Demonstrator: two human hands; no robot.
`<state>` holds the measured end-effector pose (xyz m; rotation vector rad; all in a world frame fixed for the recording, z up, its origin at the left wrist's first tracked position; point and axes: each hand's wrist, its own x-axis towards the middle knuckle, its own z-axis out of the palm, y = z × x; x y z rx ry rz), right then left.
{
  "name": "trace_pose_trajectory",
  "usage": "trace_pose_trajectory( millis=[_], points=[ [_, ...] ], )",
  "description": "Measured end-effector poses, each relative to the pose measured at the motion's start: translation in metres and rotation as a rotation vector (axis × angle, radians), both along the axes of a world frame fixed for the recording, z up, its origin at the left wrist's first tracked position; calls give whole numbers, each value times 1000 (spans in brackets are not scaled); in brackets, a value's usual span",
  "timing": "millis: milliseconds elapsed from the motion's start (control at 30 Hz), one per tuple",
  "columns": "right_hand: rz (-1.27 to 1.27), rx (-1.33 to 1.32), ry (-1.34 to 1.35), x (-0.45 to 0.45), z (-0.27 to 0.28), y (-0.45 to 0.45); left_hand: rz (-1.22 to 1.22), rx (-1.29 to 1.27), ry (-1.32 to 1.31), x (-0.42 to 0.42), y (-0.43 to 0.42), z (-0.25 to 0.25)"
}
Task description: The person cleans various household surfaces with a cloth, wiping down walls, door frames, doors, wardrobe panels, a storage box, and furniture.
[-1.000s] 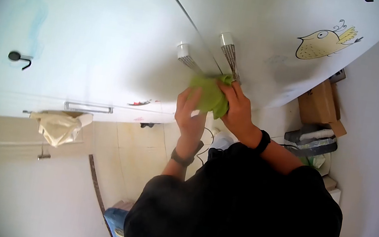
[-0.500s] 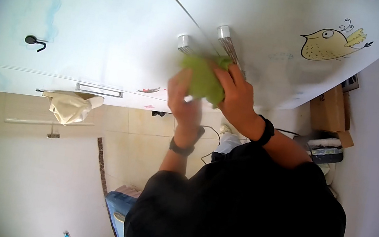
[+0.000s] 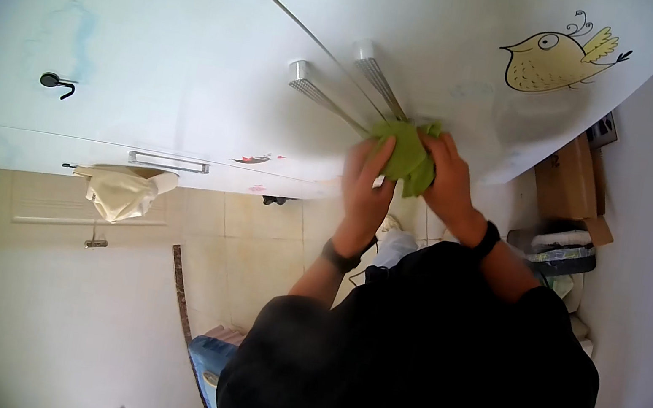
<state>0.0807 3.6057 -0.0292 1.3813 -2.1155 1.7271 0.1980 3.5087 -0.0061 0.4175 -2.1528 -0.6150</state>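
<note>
A crumpled green cloth (image 3: pixel 404 155) is gripped between both of my hands, against the lower ends of two long door handles. My left hand (image 3: pixel 368 178) holds its left side, with the fingers pointing up. On its right side is my right hand (image 3: pixel 452 179), its fingers curled over the cloth. The left handle (image 3: pixel 318 93) and the right handle (image 3: pixel 380 80) stand on either side of the seam in the white cabinet front (image 3: pixel 221 59). The cloth hides their lower ends.
A black hook (image 3: pixel 58 84) and a bird sticker (image 3: pixel 547 61) are on the cabinet front. A cream cloth (image 3: pixel 122 190) hangs by a drawer handle (image 3: pixel 169 163) at the left. Cardboard boxes (image 3: pixel 567 181) and a dark bag (image 3: pixel 562 254) stand along the right wall.
Both hands and the green cloth have moved to the right and down along the handles. More of the left handle shows now. The camera view has shifted a little.
</note>
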Motion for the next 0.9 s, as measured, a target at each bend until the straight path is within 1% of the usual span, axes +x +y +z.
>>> trace_pose_trajectory(
  millis=[67,167,267,367,400,500,633,733,767,833,900],
  points=[
    [11,-72,0,-17,14,-5,-15,-49,53,-16,0,13],
    [22,-193,66,-28,43,-11,-6,-247,182,-30,-5,44],
    [50,-298,108,-30,87,-16,4,-316,345,-38,-10,74],
    [34,-360,75,-26,110,-21,13,-283,443,-46,-5,99],
    [11,-345,75,-25,108,-21,48,-262,412,-47,-3,99],
    [-31,-283,42,-23,83,-21,58,-360,220,-39,0,77],
    [-39,-86,-98,-12,10,-14,44,-161,70,-28,2,16],
    [-21,52,-150,-8,-30,-8,54,-50,-81,-21,7,-20],
    [-12,86,-158,-9,-37,-6,47,-72,-86,-21,8,-23],
    [2,75,-139,-11,-31,-3,34,-128,-95,-23,5,-22],
    [27,13,-114,-16,-15,-3,41,-178,39,-26,3,-10]
  ],
)
